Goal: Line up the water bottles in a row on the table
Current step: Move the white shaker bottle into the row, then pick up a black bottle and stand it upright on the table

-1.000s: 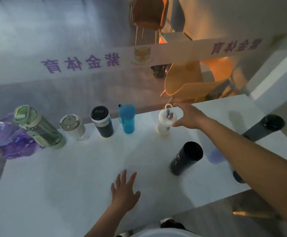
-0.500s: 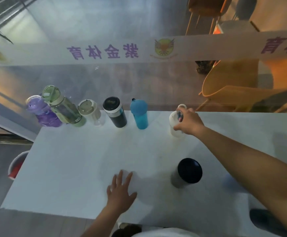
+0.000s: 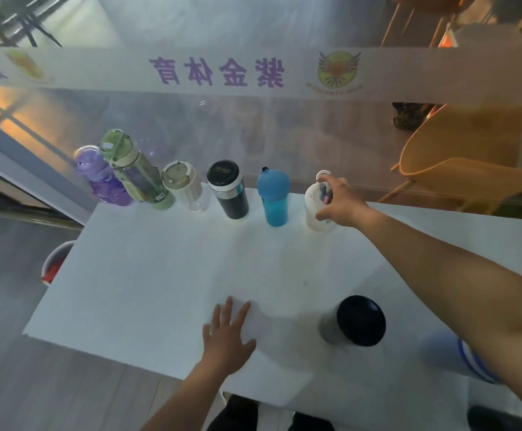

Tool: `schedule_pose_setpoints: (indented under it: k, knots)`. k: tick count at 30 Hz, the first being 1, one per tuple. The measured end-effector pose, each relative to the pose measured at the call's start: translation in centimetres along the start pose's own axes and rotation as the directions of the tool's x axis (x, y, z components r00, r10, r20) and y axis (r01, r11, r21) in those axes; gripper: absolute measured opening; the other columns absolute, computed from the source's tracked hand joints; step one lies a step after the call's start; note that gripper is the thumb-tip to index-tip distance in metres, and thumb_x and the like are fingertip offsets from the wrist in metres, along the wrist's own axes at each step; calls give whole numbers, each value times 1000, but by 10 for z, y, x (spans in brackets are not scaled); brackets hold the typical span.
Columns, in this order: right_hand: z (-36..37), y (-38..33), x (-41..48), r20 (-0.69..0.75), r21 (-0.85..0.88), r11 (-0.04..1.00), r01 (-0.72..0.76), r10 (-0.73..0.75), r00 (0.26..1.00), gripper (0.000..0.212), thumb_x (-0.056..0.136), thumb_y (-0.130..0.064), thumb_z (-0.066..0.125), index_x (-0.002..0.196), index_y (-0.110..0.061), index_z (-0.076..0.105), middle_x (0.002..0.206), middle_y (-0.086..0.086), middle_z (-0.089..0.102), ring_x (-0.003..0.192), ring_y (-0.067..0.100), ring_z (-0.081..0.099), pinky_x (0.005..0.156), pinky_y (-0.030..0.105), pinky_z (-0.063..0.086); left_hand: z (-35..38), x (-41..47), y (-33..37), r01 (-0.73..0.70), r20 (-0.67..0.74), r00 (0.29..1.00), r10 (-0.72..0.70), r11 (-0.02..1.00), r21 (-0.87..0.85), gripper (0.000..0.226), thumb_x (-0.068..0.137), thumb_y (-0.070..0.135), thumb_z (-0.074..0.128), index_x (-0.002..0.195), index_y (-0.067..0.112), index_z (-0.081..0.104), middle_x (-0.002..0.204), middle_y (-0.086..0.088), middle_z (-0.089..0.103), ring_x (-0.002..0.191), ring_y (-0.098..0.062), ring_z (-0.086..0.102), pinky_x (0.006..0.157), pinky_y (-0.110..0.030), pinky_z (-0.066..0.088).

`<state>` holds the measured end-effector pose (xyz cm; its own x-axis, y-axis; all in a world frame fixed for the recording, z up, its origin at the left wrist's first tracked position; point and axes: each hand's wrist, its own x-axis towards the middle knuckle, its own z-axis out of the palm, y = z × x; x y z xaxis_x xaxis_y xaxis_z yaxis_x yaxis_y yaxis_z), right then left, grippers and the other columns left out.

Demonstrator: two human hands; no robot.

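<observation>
Right hand [image 3: 342,199] gripping cylindrical white plastic bottle [image 3: 314,206] by its lid, left hand [image 3: 227,335] flat with fingers spread on smooth white table [image 3: 147,275], matte black-lidded tumbler [image 3: 354,321] upright near it.

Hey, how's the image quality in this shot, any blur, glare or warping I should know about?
Head view: dim, bluish light; wide-angle warping tilts the green bottle and bends the table edges; hazy reflections on the glass wall behind the row; the right hand holding the white bottle is fairly sharp; the blue-striped bottle under that forearm is smeared.
</observation>
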<state>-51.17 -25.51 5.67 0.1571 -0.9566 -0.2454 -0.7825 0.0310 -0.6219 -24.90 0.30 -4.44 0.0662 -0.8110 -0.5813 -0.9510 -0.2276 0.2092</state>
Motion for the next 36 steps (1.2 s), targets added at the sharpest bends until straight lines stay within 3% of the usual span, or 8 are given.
schedule_pose_setpoints:
  k: [8, 12, 15, 17, 19, 22, 27, 36]
  knots:
    - [-4, 3, -3, 47, 66, 998, -13, 10, 999, 97, 61, -9, 82, 139, -39, 32, 124, 7, 48, 102, 28, 52, 83, 39, 52, 4, -1, -2, -16, -14, 1000, 16, 1000, 6, 82, 92, 50, 49, 148, 51, -11, 161, 5, -23, 149, -25, -17, 119, -53, 8]
    - [-13, -6, -18, 22, 129, 990, -54, 52, 998, 112, 64, -17, 85, 148, -39, 15, 146, 6, 37, 122, 31, 46, 94, 41, 44, -4, 0, 0, -17, -2, 1000, 17, 1000, 21, 78, 93, 51, 47, 151, 46, -5, 162, 2, -18, 149, -28, -14, 119, -55, 5]
    - [-28, -19, -50, -129, 240, 966, -100, 134, 983, 95, 74, -28, 81, 149, -29, 23, 152, 6, 32, 133, 27, 38, 102, 40, 38, -13, 6, 5, -42, -2, 999, 42, 999, 27, 76, 94, 53, 46, 152, 42, 0, 162, 1, -15, 149, -29, -13, 119, -55, 3]
    - [-40, -26, -87, -190, 271, 954, -124, 180, 965, 71, 78, -36, 76, 140, -26, 42, 143, 5, 42, 130, 23, 42, 95, 34, 40, -19, 13, 11, -68, 4, 998, 68, 998, 16, 75, 93, 53, 47, 153, 42, 2, 163, 1, -13, 149, -28, -12, 119, -54, 3]
    - [-48, -32, -131, -187, 316, 940, -132, 197, 962, 53, 81, -41, 74, 129, -29, 55, 132, -3, 51, 122, 18, 48, 88, 32, 43, -24, 20, 18, -87, 4, 996, 87, 996, 3, 75, 93, 53, 48, 153, 41, 5, 163, 1, -12, 150, -28, -10, 118, -54, 5]
    - [-49, -40, -201, -82, 392, 909, -141, 187, 979, 50, 77, -46, 76, 123, -42, 57, 131, -11, 53, 120, 11, 51, 90, 33, 48, -28, 27, 26, -125, 14, 992, 124, 992, 21, 75, 92, 53, 49, 152, 42, 7, 163, 0, -9, 150, -28, -7, 118, -54, 6]
    - [-15, -42, -270, 26, 286, 952, -110, 107, 994, 76, 67, -42, 84, 129, -57, 43, 136, -27, 42, 123, -7, 42, 100, 20, 37, -27, 30, 33, -168, 37, 985, 166, 984, 59, 75, 91, 53, 50, 152, 44, 6, 163, -1, -12, 149, -30, -11, 118, -54, 4]
    - [30, -22, -280, -273, 117, 992, -41, 72, 959, 72, 75, -22, 78, 136, -39, 44, 127, -15, 48, 113, 5, 52, 94, 24, 48, -27, 30, 31, -197, 79, 979, 188, 972, 131, 81, 91, 54, 50, 152, 43, -2, 162, -3, -20, 148, -32, -16, 118, -55, 3]
